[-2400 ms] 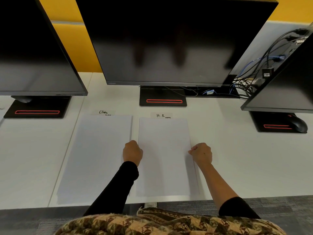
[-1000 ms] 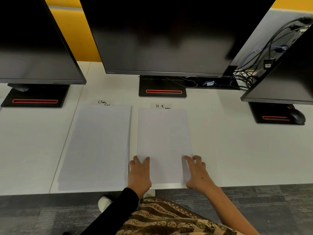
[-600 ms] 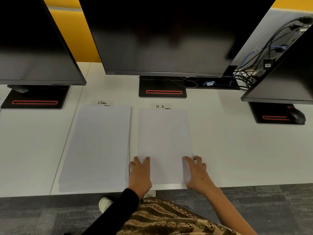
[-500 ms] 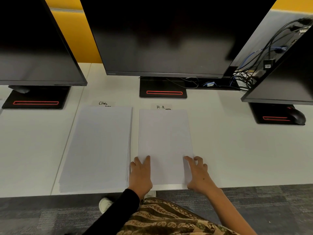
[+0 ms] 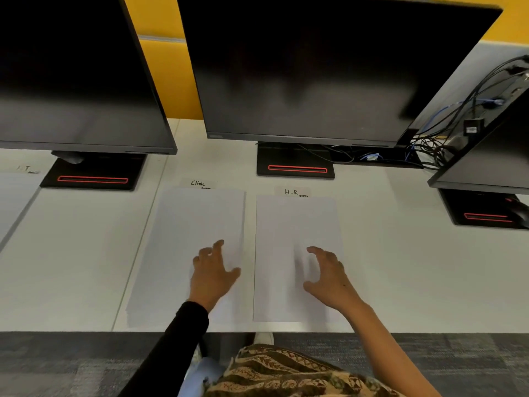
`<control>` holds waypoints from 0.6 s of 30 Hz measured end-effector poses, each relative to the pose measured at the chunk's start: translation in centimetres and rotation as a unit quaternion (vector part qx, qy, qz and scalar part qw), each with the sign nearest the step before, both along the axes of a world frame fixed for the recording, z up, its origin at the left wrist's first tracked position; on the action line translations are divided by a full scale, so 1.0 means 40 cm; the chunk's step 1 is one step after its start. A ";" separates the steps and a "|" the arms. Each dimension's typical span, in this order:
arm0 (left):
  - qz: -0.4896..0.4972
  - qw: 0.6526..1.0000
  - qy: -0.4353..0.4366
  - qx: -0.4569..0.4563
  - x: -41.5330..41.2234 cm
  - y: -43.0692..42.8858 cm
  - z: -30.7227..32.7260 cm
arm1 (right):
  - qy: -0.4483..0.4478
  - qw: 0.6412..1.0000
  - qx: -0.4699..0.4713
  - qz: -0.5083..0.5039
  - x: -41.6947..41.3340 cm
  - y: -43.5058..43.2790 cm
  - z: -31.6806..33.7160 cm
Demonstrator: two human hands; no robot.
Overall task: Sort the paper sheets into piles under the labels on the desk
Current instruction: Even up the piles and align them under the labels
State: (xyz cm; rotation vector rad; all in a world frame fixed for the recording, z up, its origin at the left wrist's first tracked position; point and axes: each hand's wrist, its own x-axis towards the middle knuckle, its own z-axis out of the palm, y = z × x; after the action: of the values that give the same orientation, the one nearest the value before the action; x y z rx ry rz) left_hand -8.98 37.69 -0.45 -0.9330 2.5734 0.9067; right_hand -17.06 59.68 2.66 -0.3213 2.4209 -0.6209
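two piles sit before the middle monitor stand (image 5: 295, 164), clinic pile (image 5: 186, 253) front-left, h.r pile (image 5: 286, 224) straight ahead, leaving labels (image 5: 292, 192) readable; my left hand (image 5: 213, 273) and right hand (image 5: 329, 276) hover spread, empty, probably squaring edges.

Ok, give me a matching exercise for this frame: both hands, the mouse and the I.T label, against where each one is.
1 left hand
2 right hand
3 mouse
4 I.T label

a at the right stand
b over the Clinic pile
c far left of the desk
d over the H.R pile

Pairs: 1-b, 2-d, 3-a, 4-c.
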 end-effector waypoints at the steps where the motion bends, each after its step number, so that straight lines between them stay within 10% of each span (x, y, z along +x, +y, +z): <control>1: 0.013 1.000 -0.006 -0.024 0.002 -0.036 -0.004 | -0.001 0.999 -0.036 0.000 0.009 -0.031 0.001; 18: -0.007 0.987 -0.146 -0.073 0.037 -0.342 -0.022 | -0.071 0.988 -0.060 -0.127 0.081 -0.492 -0.065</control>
State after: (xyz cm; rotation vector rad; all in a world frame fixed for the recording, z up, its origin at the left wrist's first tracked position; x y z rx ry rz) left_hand -7.48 24.01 -1.34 -1.0034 2.4132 0.5370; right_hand -13.84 40.02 0.07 -0.0157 2.3096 -0.8743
